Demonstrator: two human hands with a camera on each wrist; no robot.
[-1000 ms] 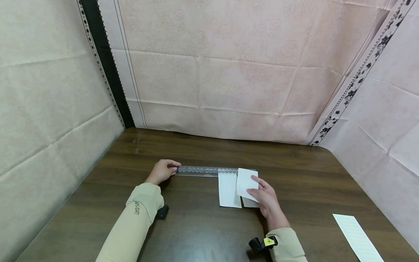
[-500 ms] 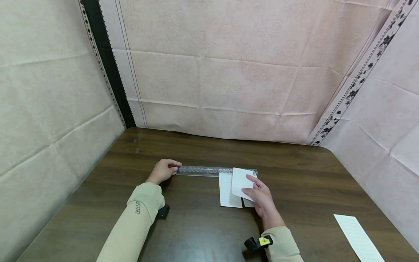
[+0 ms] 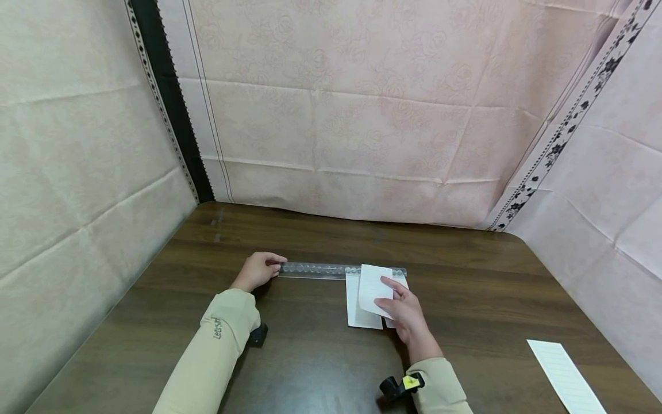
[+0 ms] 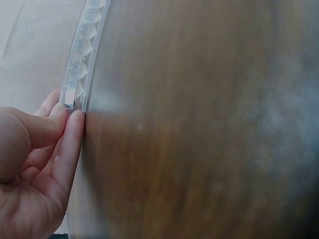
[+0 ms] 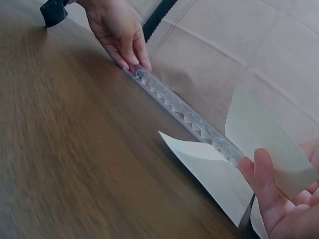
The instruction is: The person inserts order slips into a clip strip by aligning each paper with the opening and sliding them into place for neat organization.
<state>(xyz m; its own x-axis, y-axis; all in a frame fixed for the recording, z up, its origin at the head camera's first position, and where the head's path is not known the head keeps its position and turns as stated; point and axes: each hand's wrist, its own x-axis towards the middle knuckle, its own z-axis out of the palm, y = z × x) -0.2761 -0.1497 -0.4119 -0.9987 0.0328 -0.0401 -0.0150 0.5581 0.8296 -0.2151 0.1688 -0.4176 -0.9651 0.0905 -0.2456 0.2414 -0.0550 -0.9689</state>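
A clear plastic ticket rail [image 3: 315, 270], with a row of round discs inside, lies across the table's far part. My left hand [image 3: 256, 270] pinches its left end between thumb and fingers, plain in the left wrist view. From the rail's right part hangs a white lined slip of paper [image 3: 353, 305], its top edge under the discs. Another slip [image 3: 400, 280] beside it is mostly hidden behind my right hand [image 3: 408, 316]. That hand pinches a third white slip [image 5: 264, 144] by its right side, raised in front of the rail and overlapping both others in the head view.
One more lined paper strip [image 3: 566, 376] lies at the right of the brown wooden table [image 3: 310, 368]. Pale patterned cloth [image 3: 362, 126] hangs behind the table's far edge and along both sides.
My right hand has moved left with its slip, which now covers more of the left slip and less of the right one. The left hand and rail stay put.
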